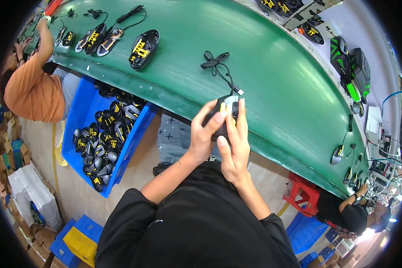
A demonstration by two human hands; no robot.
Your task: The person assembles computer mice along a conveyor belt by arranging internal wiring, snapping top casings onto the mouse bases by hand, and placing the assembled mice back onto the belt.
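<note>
Your left hand (202, 139) and right hand (236, 156) are both gripping one mouse (231, 99) between thumbs and fingers, mid-frame, over the near edge of the green bench (272, 80). You seem to be settling or checking its casing, so ideally you are pressing evenly from both sides, sparing the buttons and watching the seam. One cable (215, 62) is lying bundled just above the mouse; leaving it slack should avoid tugging. Left of centre, one blue bin (81, 102) is holding a heap of parts, too tangled for counting. One red stool (304, 194) is standing at lower right. One open shell (144, 49) is lying at upper left, with smaller pieces beyond it. Two co-workers are sitting farther off: one upper left (35, 96), one lower right (348, 212).
</note>
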